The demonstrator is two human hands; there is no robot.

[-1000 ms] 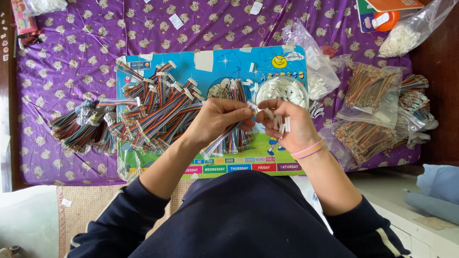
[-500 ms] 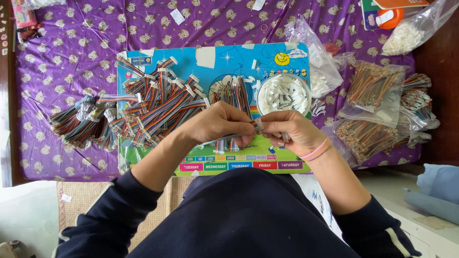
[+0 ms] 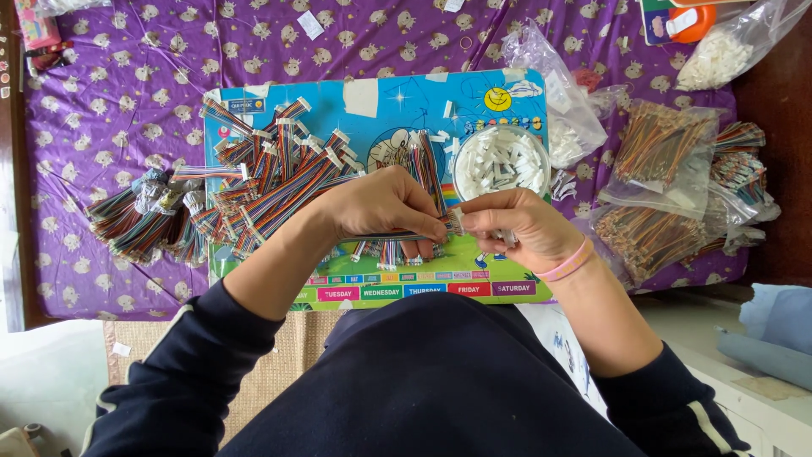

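My left hand (image 3: 385,203) pinches a short multicoloured ribbon cable (image 3: 406,234) near its end. My right hand (image 3: 516,224) meets it fingertip to fingertip and grips a small white connector (image 3: 457,222) at the cable's tip. Both hands hover over a blue and green picture board (image 3: 397,101). Behind the right hand stands a round clear bowl (image 3: 501,159) full of white connectors. A bundle of loose cables (image 3: 423,165) lies under the hands.
A big heap of rainbow cables (image 3: 271,182) covers the board's left side, and more cables (image 3: 139,216) spill onto the purple cloth (image 3: 110,110). Plastic bags of cables (image 3: 668,186) lie at the right. A bag of white parts (image 3: 719,55) sits top right.
The hands have come together: the right hand moved left to the cable's tip, and both now pinch cable and connector closely.
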